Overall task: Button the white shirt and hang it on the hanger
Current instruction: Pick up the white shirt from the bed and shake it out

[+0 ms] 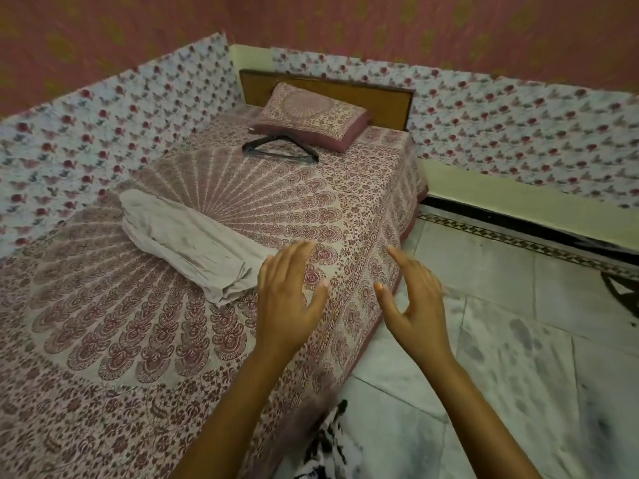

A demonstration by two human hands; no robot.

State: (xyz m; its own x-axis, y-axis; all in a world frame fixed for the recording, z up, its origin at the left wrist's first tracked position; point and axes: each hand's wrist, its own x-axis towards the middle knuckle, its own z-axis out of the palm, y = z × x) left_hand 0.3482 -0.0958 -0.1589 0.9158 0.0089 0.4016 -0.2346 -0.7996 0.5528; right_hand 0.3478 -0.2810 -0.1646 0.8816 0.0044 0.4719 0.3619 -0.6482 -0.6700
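The white shirt lies folded in a long bundle on the patterned bed, left of centre. A black hanger rests flat further back, just in front of the pillow. My left hand hovers over the bed with fingers spread, its fingertips just right of the shirt's near end, holding nothing. My right hand is held out over the bed's right edge, fingers straight and thumb apart, also holding nothing.
The bed carries a maroon and cream printed sheet and a matching pillow by the wooden headboard. Floral cloth lines the walls around it. Grey marble floor lies to the right.
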